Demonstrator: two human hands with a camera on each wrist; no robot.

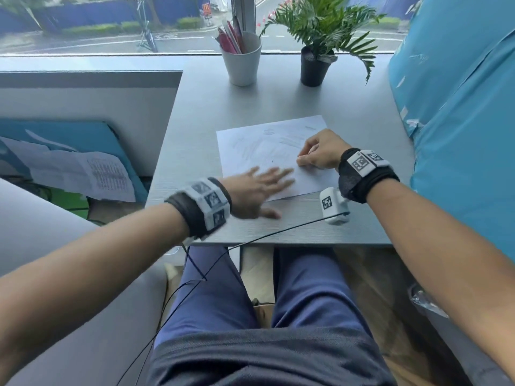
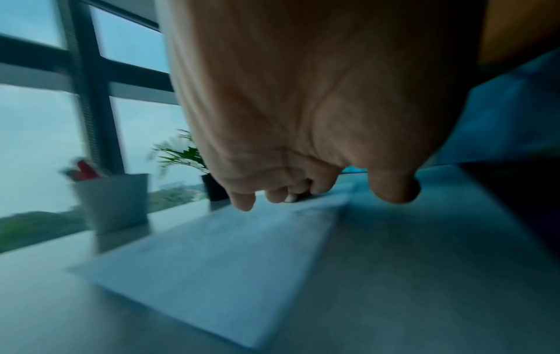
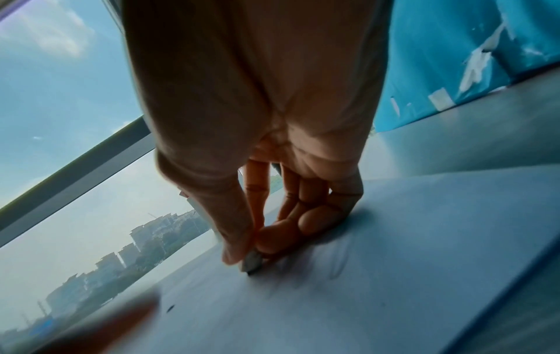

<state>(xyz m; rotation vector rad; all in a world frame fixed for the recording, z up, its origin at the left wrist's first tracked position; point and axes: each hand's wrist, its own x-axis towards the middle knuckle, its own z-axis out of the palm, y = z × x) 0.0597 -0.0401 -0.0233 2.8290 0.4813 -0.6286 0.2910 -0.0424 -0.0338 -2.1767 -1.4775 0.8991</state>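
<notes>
A white sheet of paper with faint pencil marks lies on the grey desk. My right hand rests on the sheet's right side and pinches a short pencil whose dark tip touches the paper. My left hand lies with fingers straight over the sheet's near left corner, blurred by motion; in the left wrist view the left hand hovers just above the paper. A blurred fingertip of the left hand shows in the right wrist view.
A white cup of pens and a potted plant stand at the desk's far edge by the window. A blue wrapped bulk borders the desk's right side. Printed papers lie lower left. A black cable crosses the near edge.
</notes>
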